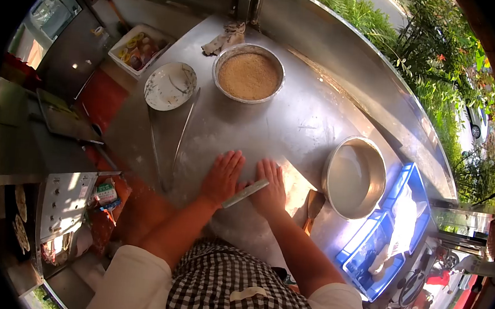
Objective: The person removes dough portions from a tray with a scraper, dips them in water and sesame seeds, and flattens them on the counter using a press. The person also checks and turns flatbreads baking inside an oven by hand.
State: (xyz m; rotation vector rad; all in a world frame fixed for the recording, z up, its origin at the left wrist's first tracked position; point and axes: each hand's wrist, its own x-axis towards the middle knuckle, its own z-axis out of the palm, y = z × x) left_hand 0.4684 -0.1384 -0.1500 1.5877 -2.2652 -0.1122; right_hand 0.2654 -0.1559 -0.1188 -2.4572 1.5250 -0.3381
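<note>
Both my hands are on the steel table in front of my body. My left hand [223, 177] points forward with its fingers stretched out and close together. Just right of it, my right hand [270, 186] has its fingers extended and slightly spread. A narrow grey-green strip with a straight edge [245, 194] slants between the two hands, overlapping the base of each in this view. What bears it is hidden. Ahead of the hands, the steel tabletop [244, 125] has pale powdery smears.
Farther back are a metal basin of brown crumbs [249, 76], a patterned plate [170, 86] and a crumpled cloth [224, 39]. Long thin rods [186, 129] lie at left. To the right stand a metal pot [355, 177], a wooden-handled tool [313, 211] and blue crates [377, 246].
</note>
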